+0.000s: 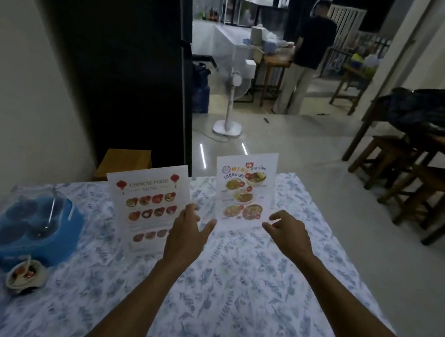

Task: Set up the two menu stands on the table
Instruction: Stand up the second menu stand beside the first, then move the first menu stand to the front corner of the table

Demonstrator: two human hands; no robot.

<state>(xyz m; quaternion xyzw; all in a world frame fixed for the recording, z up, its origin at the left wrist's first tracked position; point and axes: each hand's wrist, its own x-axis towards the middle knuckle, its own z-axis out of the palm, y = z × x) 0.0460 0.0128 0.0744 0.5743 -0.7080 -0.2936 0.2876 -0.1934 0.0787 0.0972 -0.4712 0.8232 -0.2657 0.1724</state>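
Two clear acrylic menu stands stand upright side by side on a counter (271, 276) covered with a blue-and-white floral cloth. The left menu stand (149, 203) holds a white sheet headed "Chinese Food Menu", with red lanterns and rows of small dish photos. The right menu stand (244, 190), set slightly farther back, shows a colourful sheet titled "MENU" with Thai lettering and larger food pictures. Both face the viewer, a gap between them.

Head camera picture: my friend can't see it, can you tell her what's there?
Two menu stands stand upright on a flowery tablecloth: the Chinese food menu left, the Thai menu right. An open left hand and right hand hover near them.
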